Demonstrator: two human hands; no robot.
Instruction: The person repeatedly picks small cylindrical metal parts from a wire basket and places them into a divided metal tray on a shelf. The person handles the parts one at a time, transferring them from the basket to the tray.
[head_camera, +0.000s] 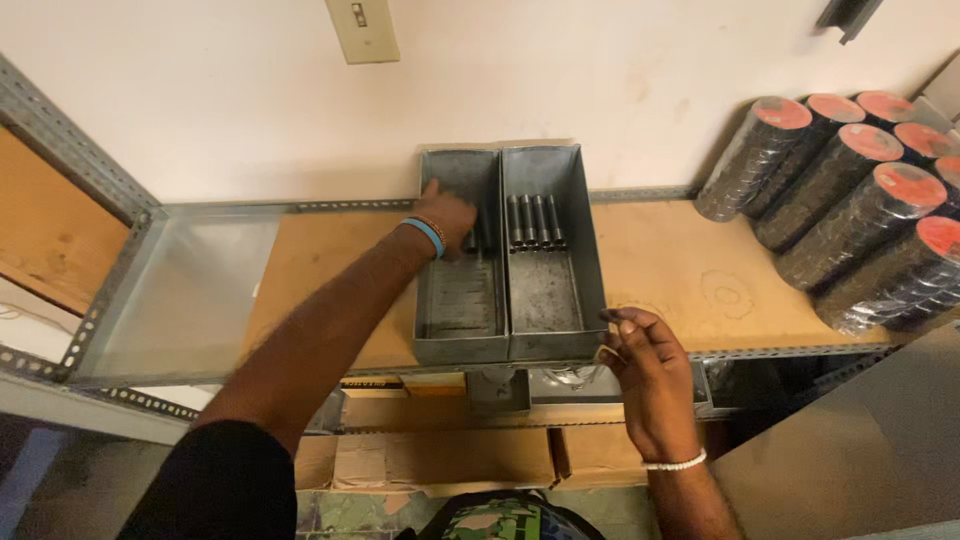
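Metal divided tray (545, 345): the left hand (447, 217) reaches deep into its left compartment, fingers hidden, grip unclear; the right hand (645, 365), fingers spread, touches its front corner.

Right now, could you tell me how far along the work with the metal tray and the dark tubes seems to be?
Four dark tubes already lie in a row at the back of the right compartment of the grey metal tray. The left hand is reaching into the back of the left compartment; what it grips is hidden. The right hand steadies the tray's front corner. Both compartments otherwise look mostly bare.
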